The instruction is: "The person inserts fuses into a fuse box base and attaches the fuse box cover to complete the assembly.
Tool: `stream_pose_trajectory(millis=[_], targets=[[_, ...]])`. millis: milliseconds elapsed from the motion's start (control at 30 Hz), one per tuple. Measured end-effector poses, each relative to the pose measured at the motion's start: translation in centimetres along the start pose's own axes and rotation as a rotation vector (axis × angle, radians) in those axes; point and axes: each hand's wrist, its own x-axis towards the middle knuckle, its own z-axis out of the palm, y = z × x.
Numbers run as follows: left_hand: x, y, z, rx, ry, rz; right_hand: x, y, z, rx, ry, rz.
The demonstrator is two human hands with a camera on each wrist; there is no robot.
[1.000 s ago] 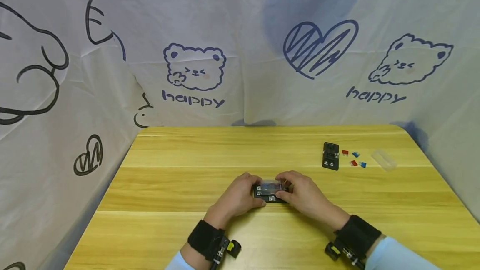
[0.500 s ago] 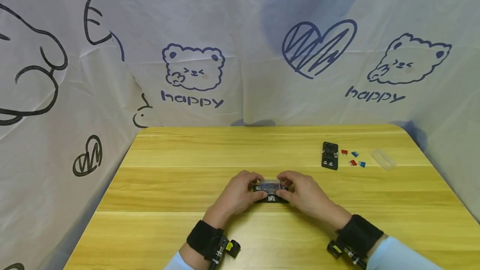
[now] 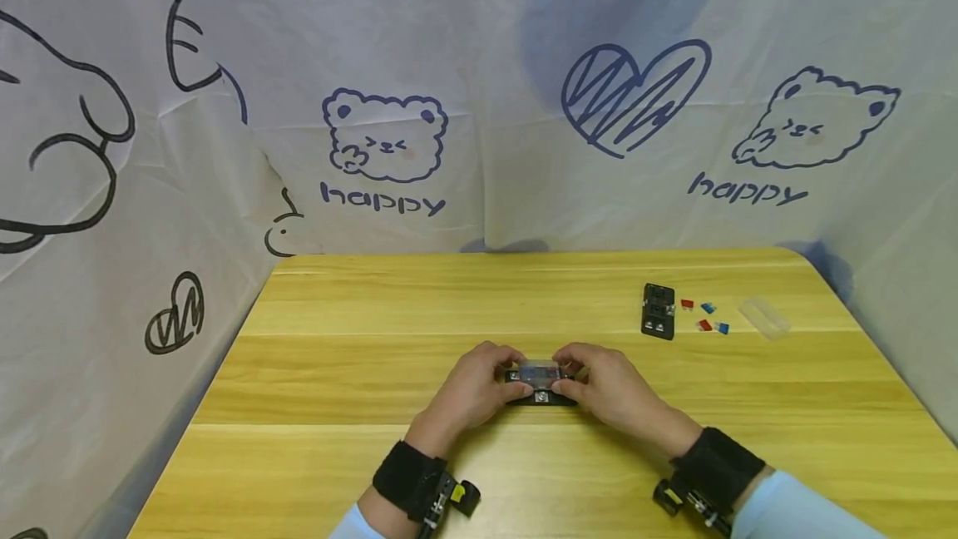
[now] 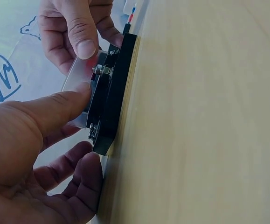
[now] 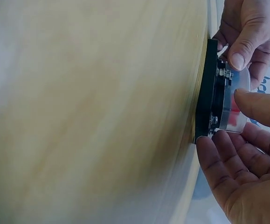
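A black fuse block [image 3: 540,398] lies lengthwise on the table in front of me, screw terminals showing along its edge. Over its middle sits a clear plastic cover [image 3: 540,374], with red and blue fuses showing through. My left hand [image 3: 475,385] pinches the cover's left end, thumb on the near side and fingers behind. At the other end, my right hand [image 3: 609,389] pinches it in the same way. In the left wrist view the block's base [image 4: 121,88] rests on the table. The right wrist view shows red inside the cover [image 5: 240,84]; the far fingertips are partly hidden.
Farther back on the right lies a second black fuse block [image 3: 658,311] without a cover. Beside it are red fuses [image 3: 687,304] and blue fuses [image 3: 722,328], then a loose clear cover [image 3: 764,318]. A white drawn-on curtain [image 3: 479,215] stands behind the table.
My left hand's thumb has moved from the block's left end up to the cover's near side. The right hand stays at the cover with little movement.
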Motion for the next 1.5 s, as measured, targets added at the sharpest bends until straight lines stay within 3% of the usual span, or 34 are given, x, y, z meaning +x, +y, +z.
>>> stream_pose_trajectory(millis=[633,833,1100,1267,1500], targets=[[0.1,0.3,0.2,0.024,-0.042,-0.011,-0.1,0.0,0.0,-0.005,-0.007,0.024],[-0.1,0.5,0.4,0.08,-0.086,-0.008,-0.3,-0.1,-0.2,0.017,-0.037,0.04],[-0.1,0.5,0.4,0.157,-0.081,0.008,-0.6,0.2,-0.8,0.048,-0.07,0.066],[-0.1,-0.4,-0.5,0.181,-0.063,-0.002,-0.8,0.5,-1.0,0.066,-0.071,0.073],[-0.2,-2.6,-3.4,0.207,-0.034,-0.057,-1.0,1.0,-1.1,0.074,-0.073,0.077]])
